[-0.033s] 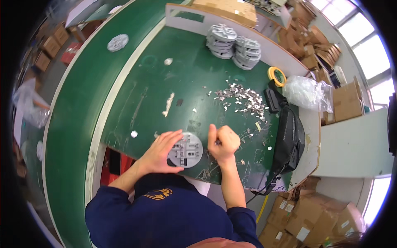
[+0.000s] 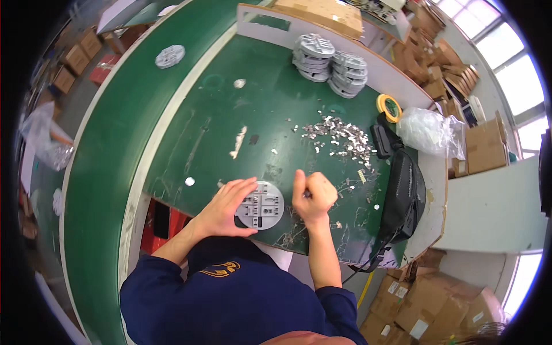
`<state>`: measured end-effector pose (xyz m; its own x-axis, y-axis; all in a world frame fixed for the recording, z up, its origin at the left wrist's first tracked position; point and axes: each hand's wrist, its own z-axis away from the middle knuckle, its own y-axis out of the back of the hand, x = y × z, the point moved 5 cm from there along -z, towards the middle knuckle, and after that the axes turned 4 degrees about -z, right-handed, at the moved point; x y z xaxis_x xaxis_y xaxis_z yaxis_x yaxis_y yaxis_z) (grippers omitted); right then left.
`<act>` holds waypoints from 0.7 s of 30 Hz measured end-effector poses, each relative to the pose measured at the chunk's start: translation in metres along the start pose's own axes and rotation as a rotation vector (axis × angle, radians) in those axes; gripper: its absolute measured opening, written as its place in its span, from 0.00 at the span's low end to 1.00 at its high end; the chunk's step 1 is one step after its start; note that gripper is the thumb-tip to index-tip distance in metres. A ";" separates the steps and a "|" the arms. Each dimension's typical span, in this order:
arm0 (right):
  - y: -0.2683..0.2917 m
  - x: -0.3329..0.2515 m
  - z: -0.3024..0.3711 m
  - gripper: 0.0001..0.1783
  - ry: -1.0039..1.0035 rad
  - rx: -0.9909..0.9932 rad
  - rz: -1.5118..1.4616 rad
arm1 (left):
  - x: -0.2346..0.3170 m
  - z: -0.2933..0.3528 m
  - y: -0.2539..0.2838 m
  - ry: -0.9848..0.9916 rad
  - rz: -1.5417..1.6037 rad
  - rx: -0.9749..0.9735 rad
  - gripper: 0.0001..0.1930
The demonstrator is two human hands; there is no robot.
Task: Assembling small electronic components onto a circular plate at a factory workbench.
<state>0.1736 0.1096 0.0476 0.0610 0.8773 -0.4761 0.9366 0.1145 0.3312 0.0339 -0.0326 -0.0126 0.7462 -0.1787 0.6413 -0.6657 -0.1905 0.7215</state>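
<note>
A round grey plastic disc with a cross-shaped pattern lies on the green table near its front edge. My left hand lies over the disc's left side with fingers spread, holding it down. Just right of the disc is my right hand, curled into a fist around something small that barely shows. A scatter of small shiny metal pieces lies farther back on the right.
Two stacks of grey discs stand at the back. A yellow tape roll, a clear plastic bag and a black bag line the right side. A green conveyor carries one disc. Cardboard boxes surround the table.
</note>
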 end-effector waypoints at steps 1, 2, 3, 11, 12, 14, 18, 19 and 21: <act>-0.001 -0.002 -0.002 0.22 -0.001 -0.005 -0.026 | -0.001 -0.001 0.003 -0.021 -0.013 0.011 0.52; 0.001 0.001 -0.002 0.22 -0.064 -0.006 -0.072 | -0.003 -0.001 0.005 -0.004 -0.024 0.015 0.52; 0.003 0.004 -0.002 0.22 -0.126 -0.006 -0.114 | -0.003 -0.001 0.007 0.000 -0.024 0.010 0.52; -0.004 -0.004 0.007 0.27 -0.638 0.036 -1.041 | 0.001 0.002 -0.003 -0.084 -0.028 -0.021 0.52; -0.008 -0.006 0.007 0.28 -0.680 -0.011 -1.154 | 0.001 0.002 -0.005 -0.101 -0.037 -0.029 0.52; -0.018 -0.006 0.010 0.28 -0.728 0.004 -1.181 | 0.002 0.002 -0.004 -0.119 -0.041 -0.045 0.53; -0.035 -0.008 0.016 0.28 -0.808 -0.042 -1.242 | 0.007 0.003 -0.006 -0.143 -0.014 -0.074 0.52; -0.037 -0.010 0.016 0.28 -0.775 -0.098 -1.251 | 0.008 0.003 -0.008 -0.140 -0.019 -0.067 0.52; -0.041 -0.012 0.018 0.28 -0.758 -0.156 -1.254 | 0.010 0.002 -0.012 -0.132 -0.028 -0.053 0.53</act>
<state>0.1412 0.0858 0.0250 -0.5363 -0.2740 -0.7983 0.4691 0.6895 -0.5518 0.0493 -0.0335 -0.0152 0.7549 -0.3004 0.5830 -0.6405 -0.1467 0.7538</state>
